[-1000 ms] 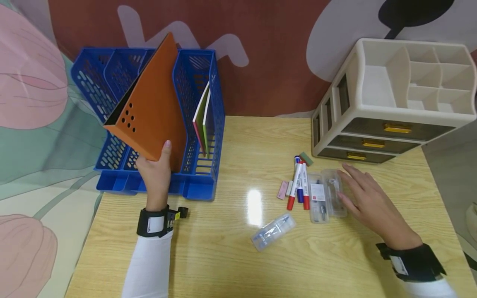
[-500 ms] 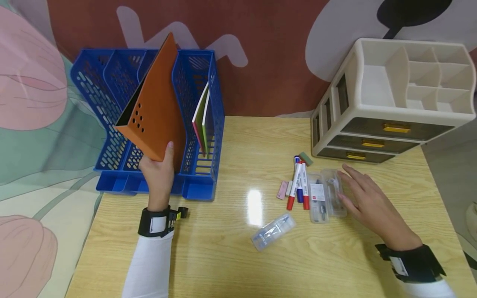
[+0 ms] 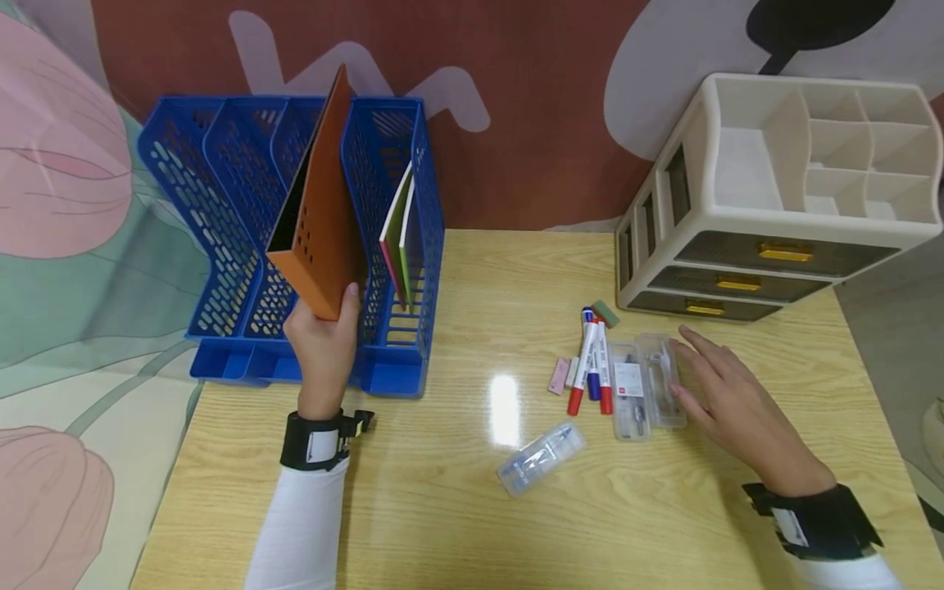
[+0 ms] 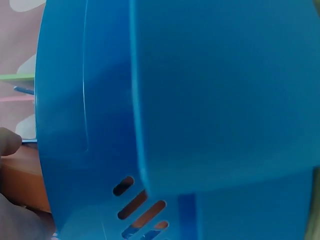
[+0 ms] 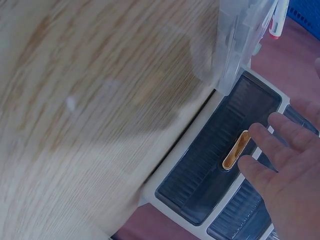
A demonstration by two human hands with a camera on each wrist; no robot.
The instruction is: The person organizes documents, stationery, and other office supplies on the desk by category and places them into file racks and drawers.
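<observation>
My left hand (image 3: 324, 340) grips the lower front edge of an orange file box (image 3: 328, 221), thumb on its right side. The file box stands tilted in a compartment of the blue file rack (image 3: 394, 373), its lower part hidden by the rack and hand. In the left wrist view the rack's blue plastic (image 4: 225, 100) fills most of the picture, with the orange file box (image 4: 22, 185) at the left edge. My right hand (image 3: 737, 401), fingers extended, lies beside an opened clear plastic case (image 3: 632, 401) that holds a compass.
Two thin booklets (image 3: 401, 238) lean in the rack's right compartment. Red and blue markers (image 3: 584, 369), a pink eraser (image 3: 559, 376) and a green block (image 3: 605, 315) lie mid-table. Nearer is another clear case (image 3: 541, 459). A cream drawer organizer (image 3: 819, 221) stands back right.
My left hand has shifted slightly right, swinging the front of the orange file box rightward and more upright, in line with its compartment. The right hand stays where it was.
</observation>
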